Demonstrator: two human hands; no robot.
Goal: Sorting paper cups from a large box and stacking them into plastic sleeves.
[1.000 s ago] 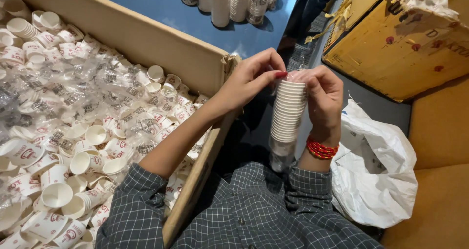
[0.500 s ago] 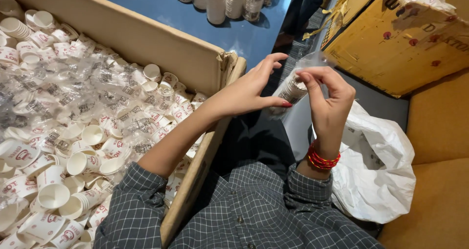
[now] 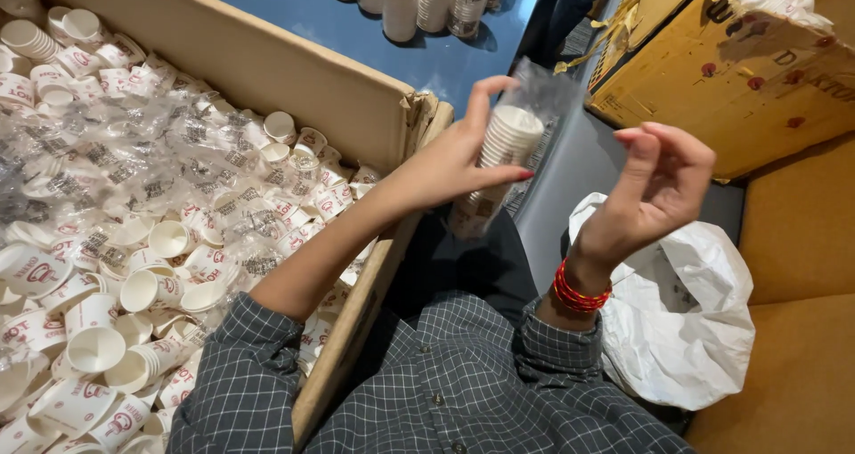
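My left hand (image 3: 459,155) grips a stack of small white paper cups (image 3: 500,155) that sits inside a clear plastic sleeve, tilted with its top toward the upper right. My right hand (image 3: 655,191) hovers just to the right of the stack, fingers curled and apart from it, holding nothing that I can see. Red bangles circle my right wrist. Both forearms wear a dark checked shirt.
A big cardboard box (image 3: 267,62) on my left holds several loose paper cups (image 3: 142,285) and clear sleeves. A white plastic bag (image 3: 686,320) lies at my right. A yellow carton (image 3: 739,71) stands at upper right. Sleeved cup stacks (image 3: 427,0) stand on the blue floor.
The cup stack has tilted and moved left and up in my left hand. My right hand has let go of it and drawn away to the right.
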